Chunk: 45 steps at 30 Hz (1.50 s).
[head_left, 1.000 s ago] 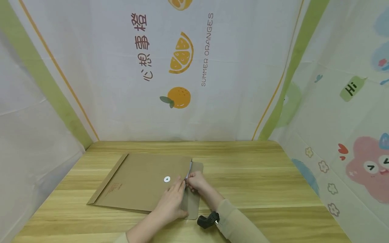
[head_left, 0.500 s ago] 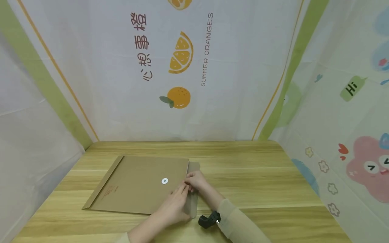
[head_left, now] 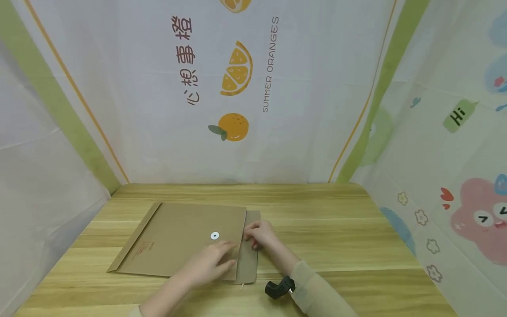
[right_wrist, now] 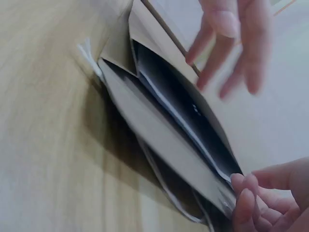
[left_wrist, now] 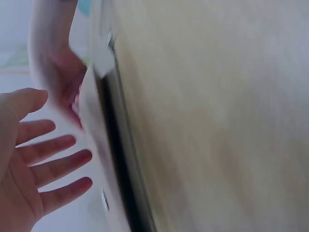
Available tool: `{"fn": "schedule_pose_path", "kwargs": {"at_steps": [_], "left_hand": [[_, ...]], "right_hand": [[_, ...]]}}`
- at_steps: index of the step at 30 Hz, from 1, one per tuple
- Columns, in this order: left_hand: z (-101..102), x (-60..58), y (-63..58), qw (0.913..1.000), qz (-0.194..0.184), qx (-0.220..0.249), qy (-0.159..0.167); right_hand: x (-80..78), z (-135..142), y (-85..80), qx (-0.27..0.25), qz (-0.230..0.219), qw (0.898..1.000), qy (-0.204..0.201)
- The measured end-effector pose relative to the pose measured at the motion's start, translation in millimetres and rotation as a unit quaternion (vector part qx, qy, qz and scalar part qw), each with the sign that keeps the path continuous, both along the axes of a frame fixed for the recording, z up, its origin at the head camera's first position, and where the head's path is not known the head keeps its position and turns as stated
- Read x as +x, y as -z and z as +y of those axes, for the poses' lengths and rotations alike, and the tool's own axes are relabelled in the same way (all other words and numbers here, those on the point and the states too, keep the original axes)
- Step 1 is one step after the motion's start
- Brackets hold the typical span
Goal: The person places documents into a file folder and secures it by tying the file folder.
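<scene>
A brown kraft paper document envelope point(head_left: 178, 233) lies on the wooden table with its flap point(head_left: 247, 264) spread out to the right. Its white round button point(head_left: 214, 235) faces up. In the right wrist view the mouth gapes, and the pale edge of a sheet point(right_wrist: 190, 133) shows inside. My right hand point(head_left: 262, 234) pinches the envelope at the mouth's edge between thumb and fingertips. Over the near right part of the envelope hovers my left hand point(head_left: 210, 262), fingers spread and holding nothing. A white string end point(right_wrist: 89, 57) sticks out by the flap's near corner.
The wooden table point(head_left: 328, 246) reaches back to a white curtain point(head_left: 150, 132) printed with oranges. More printed cloth point(head_left: 431, 154) hangs along the right side. A black wrist camera point(head_left: 279, 288) sits at my right sleeve.
The envelope has slid slightly left and toward me, and the pale edge at its mouth has gone in. My left hand has lifted off the mouth and moved left; my right stays there.
</scene>
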<state>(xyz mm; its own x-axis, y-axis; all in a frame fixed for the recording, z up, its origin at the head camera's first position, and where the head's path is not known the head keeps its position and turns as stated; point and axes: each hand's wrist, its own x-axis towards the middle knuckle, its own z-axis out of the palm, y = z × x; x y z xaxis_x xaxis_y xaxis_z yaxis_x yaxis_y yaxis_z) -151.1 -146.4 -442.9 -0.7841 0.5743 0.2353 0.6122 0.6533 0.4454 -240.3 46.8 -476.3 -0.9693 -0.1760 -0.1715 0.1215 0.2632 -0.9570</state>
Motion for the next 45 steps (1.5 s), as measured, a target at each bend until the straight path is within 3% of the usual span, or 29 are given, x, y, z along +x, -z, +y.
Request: {"fn": "schedule_pose_path", "kwargs": {"at_steps": [5,12,18,21,25,30,39,45], "left_hand": [[-17.8,-5.3,-6.1,0.9992,-0.004,0.034,-0.022],[-43.5,-10.9,-13.6,0.9936,-0.012,0.032,-0.108],[-69.7,-17.0,-15.7,0.9839,-0.007,0.032,-0.176],[-83.7,-19.6,-13.7,0.9803,0.002,0.034,-0.195],[-102.9,-22.0,-12.8,0.9741,0.019,0.032,-0.223],[-129.4,-27.1,-11.8,0.9626,0.012,0.035,-0.268],[-169.3,-32.8,-1.7,0.9433,-0.077,0.049,-0.319],[-185.4,-36.6,2.3,0.9288,-0.129,0.024,-0.347]], "right_hand": [[1.2,8.2,-5.6,-0.018,0.026,0.999,0.029],[8.4,18.9,-15.1,-0.063,0.023,0.996,0.057],[4.9,26.3,-7.7,-0.055,-0.002,0.996,0.071],[5.3,31.5,-7.6,-0.067,-0.022,0.996,0.063],[8.5,39.7,-11.4,-0.114,-0.051,0.992,0.019],[11.3,48.0,-16.9,-0.189,-0.092,0.977,-0.020],[14.0,55.4,-19.1,-0.278,-0.139,0.948,-0.059],[17.9,56.0,-17.2,-0.318,-0.168,0.929,-0.082]]}}
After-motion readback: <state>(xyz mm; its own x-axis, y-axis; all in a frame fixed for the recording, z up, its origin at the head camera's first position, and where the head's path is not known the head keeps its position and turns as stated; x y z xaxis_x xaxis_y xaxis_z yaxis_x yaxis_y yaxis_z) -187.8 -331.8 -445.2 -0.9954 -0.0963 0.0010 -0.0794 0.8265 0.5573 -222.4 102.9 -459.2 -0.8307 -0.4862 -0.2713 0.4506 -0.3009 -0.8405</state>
